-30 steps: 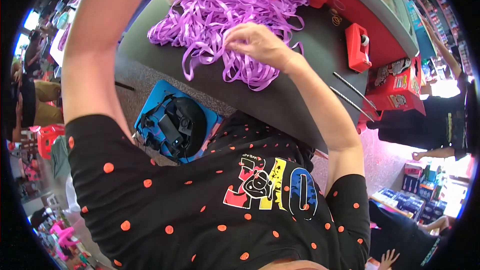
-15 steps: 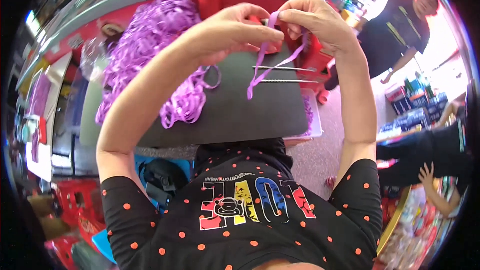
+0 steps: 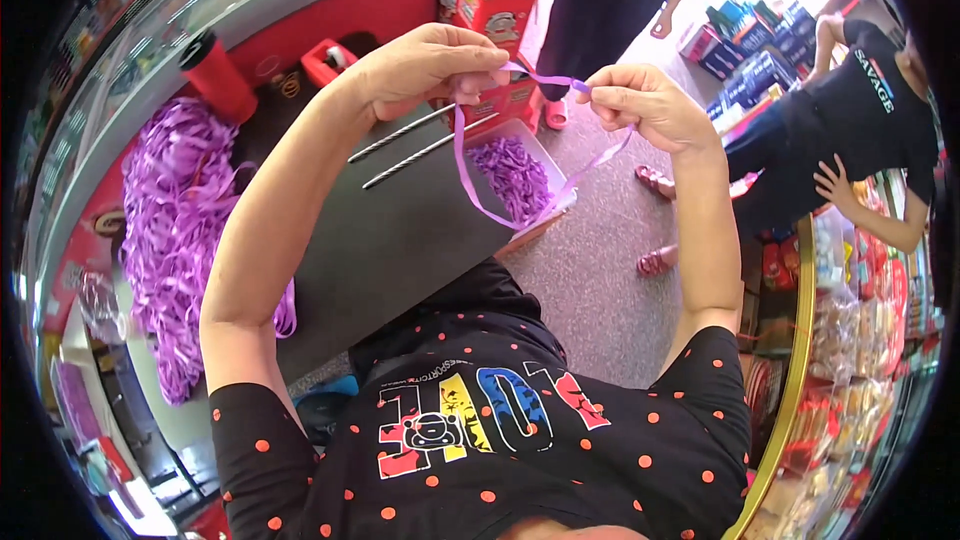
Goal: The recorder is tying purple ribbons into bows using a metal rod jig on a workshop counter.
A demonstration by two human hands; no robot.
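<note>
A thin purple ribbon hangs in a loop between my two raised hands. My left hand pinches one end of it above the grey table. My right hand pinches the other end, out past the table's edge over the floor. Below the loop stands a white box holding several purple ribbon pieces. A big heap of purple ribbon lies on the table at the left. Two metal rods lie on the table under my left hand.
A red cup and a red tape dispenser stand at the table's far side. Two other people stand on the floor at the right. Shelves of packaged goods line the right side.
The view swung from the ribbon heap toward the table's right end. My hands lifted a single ribbon and drew apart, so it now hangs as a loop over the white box.
</note>
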